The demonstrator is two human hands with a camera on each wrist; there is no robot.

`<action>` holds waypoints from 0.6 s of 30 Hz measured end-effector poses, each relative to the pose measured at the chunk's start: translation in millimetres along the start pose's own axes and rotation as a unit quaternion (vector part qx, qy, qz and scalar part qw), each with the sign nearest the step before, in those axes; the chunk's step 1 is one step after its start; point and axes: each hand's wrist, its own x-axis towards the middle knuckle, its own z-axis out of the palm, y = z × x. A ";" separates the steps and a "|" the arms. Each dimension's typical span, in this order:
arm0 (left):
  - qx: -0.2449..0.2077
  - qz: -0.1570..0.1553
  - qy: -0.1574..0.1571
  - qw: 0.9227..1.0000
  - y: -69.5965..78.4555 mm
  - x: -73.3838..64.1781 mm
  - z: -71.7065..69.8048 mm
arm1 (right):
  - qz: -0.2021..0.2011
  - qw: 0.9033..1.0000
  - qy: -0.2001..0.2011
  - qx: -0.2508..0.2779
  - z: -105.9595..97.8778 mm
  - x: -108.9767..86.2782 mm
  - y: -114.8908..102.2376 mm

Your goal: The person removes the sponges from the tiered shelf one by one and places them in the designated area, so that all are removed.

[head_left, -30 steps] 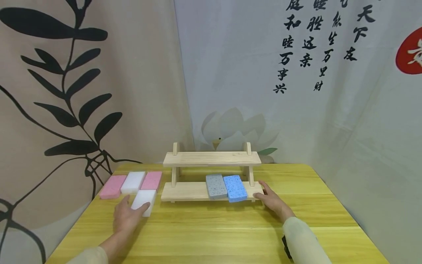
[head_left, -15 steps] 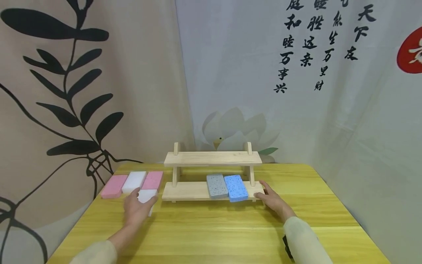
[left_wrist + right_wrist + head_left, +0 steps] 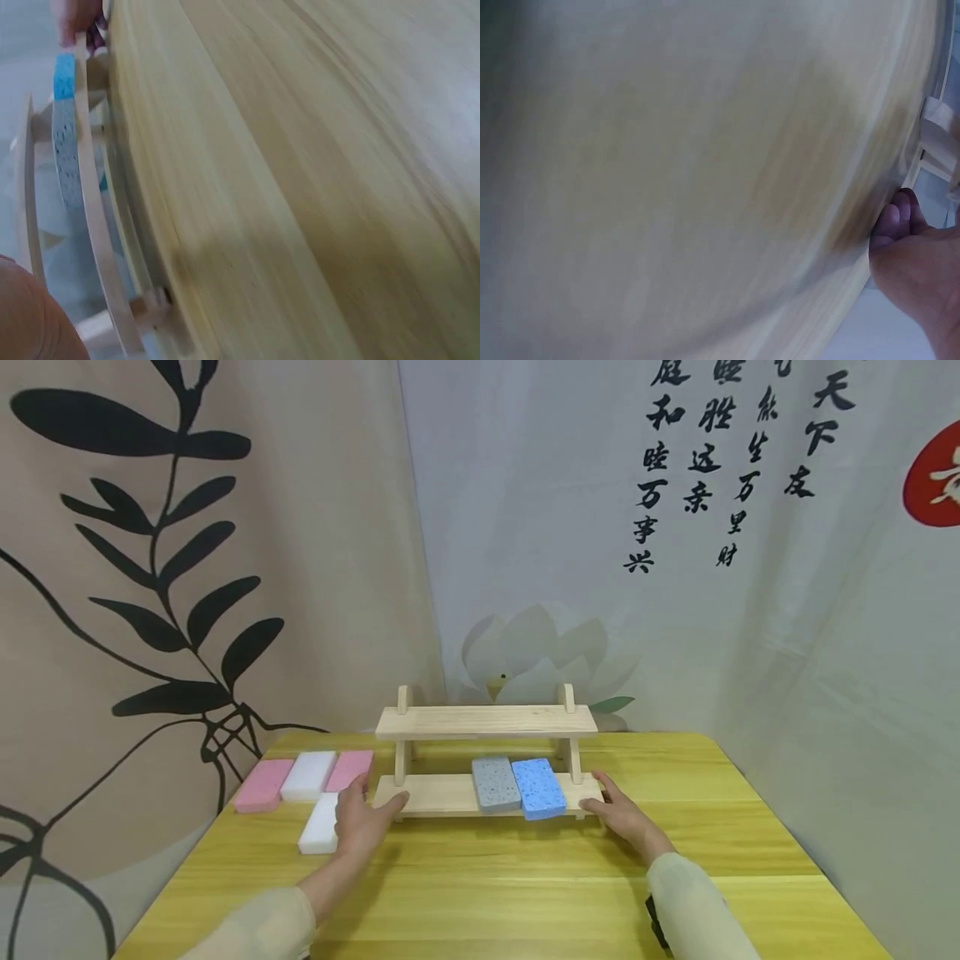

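Pale fabric hangings (image 3: 525, 527) printed with black leaves (image 3: 174, 697) rise behind a glossy yellow wood-grained table (image 3: 525, 893), on which a two-tier pale wooden shelf (image 3: 484, 720) stands. The right hand (image 3: 621, 817) grips its lower right end between thumb and fingers; the left hand (image 3: 363, 822), thumb and fingers spread apart, is at the left end, contact unclear

The backdrop (image 3: 525, 527) bears black 和睦万事兴 (image 3: 651, 493), 胜远亲 (image 3: 703, 457), 能生万里财 (image 3: 745, 487), 天下友 (image 3: 820, 437) and a cropped red seal (image 3: 936, 477).

The left hand (image 3: 363, 824) is held with its thumb (image 3: 395, 805) spread; at right, the right hand (image 3: 621, 818) is held with fingers (image 3: 897, 217) curled.
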 end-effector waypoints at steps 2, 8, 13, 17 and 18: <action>-0.008 0.001 -0.003 1.000 5.5 -1.5 7.2 | 0.002 1.000 0.002 -0.003 0.7 0.5 -0.3; -0.035 0.015 -0.011 0.999 18.3 -6.5 29.8 | 0.005 1.000 0.006 -0.003 2.1 0.8 -0.4; -0.054 0.020 -0.013 0.998 23.8 -13.0 44.8 | 0.006 1.000 0.006 -0.002 2.0 -1.0 -0.1; -0.064 0.024 -0.016 0.998 30.1 -15.9 57.6 | 0.002 1.000 0.006 -0.007 2.1 -0.9 -0.7; -0.064 0.026 -0.016 0.997 32.0 -16.4 61.6 | 0.000 1.000 0.007 -0.008 2.1 -0.9 -1.0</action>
